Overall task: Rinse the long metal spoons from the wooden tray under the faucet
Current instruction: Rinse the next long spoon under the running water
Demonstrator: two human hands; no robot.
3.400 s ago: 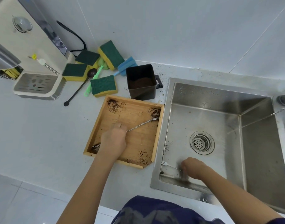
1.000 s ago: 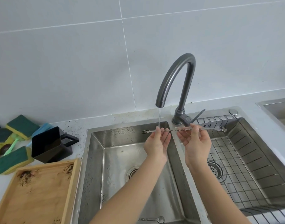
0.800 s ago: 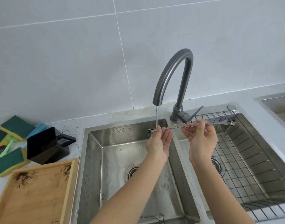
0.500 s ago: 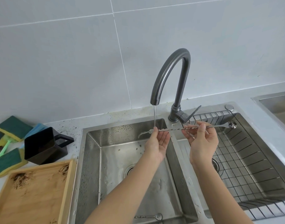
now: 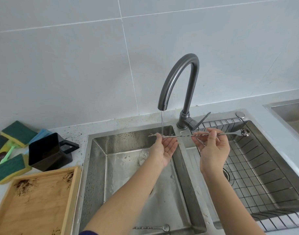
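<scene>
A long twisted metal spoon (image 5: 184, 136) lies level under the faucet (image 5: 177, 85), whose thin stream of water (image 5: 162, 122) falls on its left part. My left hand (image 5: 164, 148) is palm up beneath the stream, with fingertips at the spoon's left end. My right hand (image 5: 213, 146) pinches the spoon's shaft near the dirty bowl end (image 5: 245, 132). A second long spoon (image 5: 152, 227) lies at the front of the left sink basin (image 5: 128, 175). The wooden tray (image 5: 35, 200) at lower left holds only dark grounds.
A black square container (image 5: 47, 152) stands left of the sink, with green-and-yellow sponges (image 5: 9, 167) and a blue one (image 5: 40, 134) beyond it. The right basin holds a wire rack (image 5: 264, 167). Another sink edge (image 5: 289, 114) shows at far right.
Since 3.4 s ago both hands left the tray and sink floor and now hold a spoon under running water. In the last second the spoon slid left and right beneath the stream.
</scene>
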